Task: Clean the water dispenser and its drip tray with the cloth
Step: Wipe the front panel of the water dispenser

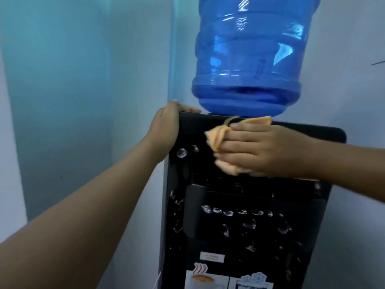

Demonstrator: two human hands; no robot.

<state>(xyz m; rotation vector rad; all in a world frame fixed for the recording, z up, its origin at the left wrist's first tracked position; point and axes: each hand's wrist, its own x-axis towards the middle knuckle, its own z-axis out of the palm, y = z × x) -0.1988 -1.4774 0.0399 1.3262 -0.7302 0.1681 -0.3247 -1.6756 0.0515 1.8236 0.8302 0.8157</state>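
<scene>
1. Dispenser (pixel 239 226): a black unit standing against a pale blue wall (pixel 83 80), its front panel dotted with water drops (pixel 227 212).
2. A blue bottle (pixel 250 55) sits upside down on the dispenser's top, near the middle.
3. The left hand (pixel 168 124) holds the dispenser's top left corner; the fingers curl over the top edge and the thumb lies along the top, so this grip is clamped on the dispenser.
4. The right hand (pixel 260 151) presses an orange cloth (pixel 218 138) flat against the upper front panel, just below the top edge.
5. The fingers lie together and stretched over the cloth, pinning it to the panel, with the thumb above them, near the top edge.
6. Bunched folds of cloth stick out past the fingertips, above the thumb and below the hand.
7. Labels (pixel 212 257) with hot and cold cup pictures sit low on the front.
8. The drip tray is out of view.
</scene>
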